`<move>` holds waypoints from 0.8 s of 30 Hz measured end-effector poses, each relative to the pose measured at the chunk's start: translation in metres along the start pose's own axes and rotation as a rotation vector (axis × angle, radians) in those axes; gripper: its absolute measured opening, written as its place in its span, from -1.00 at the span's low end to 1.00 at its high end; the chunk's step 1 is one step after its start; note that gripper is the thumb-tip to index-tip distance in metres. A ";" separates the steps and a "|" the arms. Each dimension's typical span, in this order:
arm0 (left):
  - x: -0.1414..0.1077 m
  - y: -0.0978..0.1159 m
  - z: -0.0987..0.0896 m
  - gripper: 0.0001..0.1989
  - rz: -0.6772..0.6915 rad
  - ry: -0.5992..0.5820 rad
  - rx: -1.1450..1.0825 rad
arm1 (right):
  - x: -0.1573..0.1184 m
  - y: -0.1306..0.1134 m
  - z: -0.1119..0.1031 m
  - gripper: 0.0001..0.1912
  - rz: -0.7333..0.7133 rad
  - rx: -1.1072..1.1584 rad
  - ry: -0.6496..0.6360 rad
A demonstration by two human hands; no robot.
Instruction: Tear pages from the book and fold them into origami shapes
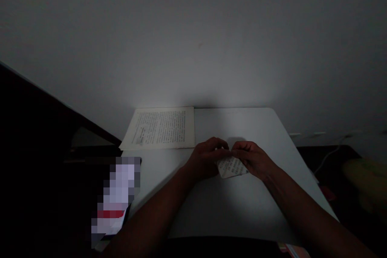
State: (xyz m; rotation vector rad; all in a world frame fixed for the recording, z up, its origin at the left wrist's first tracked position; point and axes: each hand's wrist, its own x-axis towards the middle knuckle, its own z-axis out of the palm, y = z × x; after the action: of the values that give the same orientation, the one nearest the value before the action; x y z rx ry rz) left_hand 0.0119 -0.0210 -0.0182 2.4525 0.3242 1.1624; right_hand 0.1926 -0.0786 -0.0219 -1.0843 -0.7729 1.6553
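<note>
A small folded piece of printed paper [232, 167] is held over the middle of the white table. My left hand [208, 157] has its fingers closed on the paper's upper left part. On the other side, my right hand [252, 157] pinches the paper near its top right edge. The fingertips of both hands nearly meet above the paper, and they hide its upper part. The lower corner of the paper points toward me, with dark printed characters on it.
Printed sheets [169, 127] lie at the back left of the white table [248, 125], against the wall. A blurred-out lit screen [116, 193] is at the left edge. A yellowish object [367, 181] and a pale cable [329, 155] are beyond the right edge.
</note>
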 end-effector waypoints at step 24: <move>0.003 0.006 0.003 -0.79 -0.838 0.086 -0.631 | -0.004 -0.001 0.013 -0.85 -0.399 -0.446 0.166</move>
State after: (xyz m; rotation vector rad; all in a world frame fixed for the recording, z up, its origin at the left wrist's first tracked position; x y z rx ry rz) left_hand 0.0167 -0.0260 -0.0150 1.4719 0.7755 0.8112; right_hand 0.1815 -0.0815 -0.0145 -1.2546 -1.1947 1.0674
